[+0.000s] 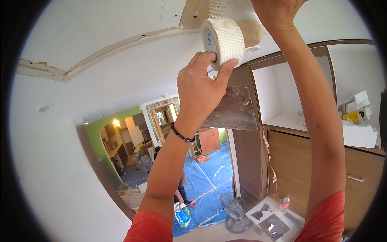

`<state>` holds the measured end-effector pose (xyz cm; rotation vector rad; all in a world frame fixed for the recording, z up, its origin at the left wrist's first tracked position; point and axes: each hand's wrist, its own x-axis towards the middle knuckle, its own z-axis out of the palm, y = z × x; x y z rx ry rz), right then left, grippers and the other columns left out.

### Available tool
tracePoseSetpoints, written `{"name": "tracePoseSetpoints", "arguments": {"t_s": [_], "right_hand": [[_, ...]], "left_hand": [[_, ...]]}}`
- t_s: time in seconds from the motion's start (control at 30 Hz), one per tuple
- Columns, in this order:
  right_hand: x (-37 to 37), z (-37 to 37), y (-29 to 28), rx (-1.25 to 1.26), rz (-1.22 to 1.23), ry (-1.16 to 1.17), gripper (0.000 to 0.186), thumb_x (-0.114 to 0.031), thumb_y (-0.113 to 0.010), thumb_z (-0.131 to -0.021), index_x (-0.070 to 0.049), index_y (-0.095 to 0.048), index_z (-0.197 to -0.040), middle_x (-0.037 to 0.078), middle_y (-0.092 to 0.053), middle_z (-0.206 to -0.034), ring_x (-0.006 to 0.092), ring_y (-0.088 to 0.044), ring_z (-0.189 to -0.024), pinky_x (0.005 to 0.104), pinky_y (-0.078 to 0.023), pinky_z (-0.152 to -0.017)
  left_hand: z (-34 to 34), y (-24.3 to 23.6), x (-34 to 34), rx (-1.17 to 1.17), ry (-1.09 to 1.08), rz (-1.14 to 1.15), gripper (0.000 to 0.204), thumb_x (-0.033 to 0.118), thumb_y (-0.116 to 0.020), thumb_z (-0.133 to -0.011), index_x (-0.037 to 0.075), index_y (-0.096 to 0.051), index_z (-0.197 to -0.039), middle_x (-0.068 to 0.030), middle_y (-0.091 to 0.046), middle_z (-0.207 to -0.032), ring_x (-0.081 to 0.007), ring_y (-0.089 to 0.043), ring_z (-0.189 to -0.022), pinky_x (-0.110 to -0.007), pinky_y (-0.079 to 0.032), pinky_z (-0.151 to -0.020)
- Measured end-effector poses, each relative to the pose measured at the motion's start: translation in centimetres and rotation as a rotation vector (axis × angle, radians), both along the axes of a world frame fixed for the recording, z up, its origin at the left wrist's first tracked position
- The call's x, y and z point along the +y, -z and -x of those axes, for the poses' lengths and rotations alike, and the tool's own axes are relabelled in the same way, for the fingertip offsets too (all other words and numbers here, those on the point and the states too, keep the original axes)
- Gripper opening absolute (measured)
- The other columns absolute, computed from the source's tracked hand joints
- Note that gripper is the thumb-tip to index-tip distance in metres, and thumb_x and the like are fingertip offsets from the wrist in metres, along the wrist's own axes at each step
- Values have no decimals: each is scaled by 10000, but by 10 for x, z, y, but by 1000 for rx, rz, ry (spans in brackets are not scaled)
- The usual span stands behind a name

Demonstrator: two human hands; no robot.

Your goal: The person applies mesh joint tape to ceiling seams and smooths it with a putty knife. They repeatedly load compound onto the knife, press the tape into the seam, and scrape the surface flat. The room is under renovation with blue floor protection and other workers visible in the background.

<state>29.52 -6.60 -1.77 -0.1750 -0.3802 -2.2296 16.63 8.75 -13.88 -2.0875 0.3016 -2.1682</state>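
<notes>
My left hand [203, 80] grips a roll of white mesh joint tape [231, 40], fingers in its core and thumb on its outer face. The roll is held up close to the ceiling [133, 16]. My right hand [279, 14] reaches up at the top edge, right of the roll; its fingertips are cut off, so what they hold or touch is hidden. Beside the roll, a brown recessed strip [194, 14] in the ceiling has mesh along its side. A rough, filled joint [117, 46] runs from there to the left.
Brown cabinets [246, 161] stand right, with white boxes [358, 117] on an open shelf. Below are a fan [234, 207], a bottle [285, 201] and a white board [258, 205]. Another person [180, 193] is near a bag [182, 215] on blue sheeting [207, 167].
</notes>
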Motion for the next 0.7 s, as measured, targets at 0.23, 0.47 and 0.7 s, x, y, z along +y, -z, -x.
{"name": "tracePoseSetpoints", "arguments": {"t_s": [0.23,0.47,0.7], "right_hand": [[-1,-7,-10,-32,-72,53,700,-554,-802,-713,-239,-655,-1321,-26,-594,-1339,270,-452,-1248,430,-321,-1056],[6,14,-2,-303,208,-419,699,-550,-804,-706,-229,-660,-1310,-23,-596,-1334,274,-456,-1241,438,-325,-1050],[-7,3,0,64,-44,70,694,-512,-823,-713,-214,-656,-1318,-9,-593,-1340,281,-450,-1244,446,-323,-1049]], "left_hand": [[-2,-12,4,88,124,149,388,343,-804,-912,-37,-727,-920,-56,-705,-748,-52,-501,-537,-239,-404,-500],[-4,-11,8,60,122,110,416,364,-792,-916,-39,-713,-848,-42,-656,-686,-65,-479,-539,-257,-397,-504],[-5,-23,4,97,94,187,449,382,-779,-919,-28,-682,-765,-3,-506,-541,-63,-394,-494,-276,-324,-466]]}}
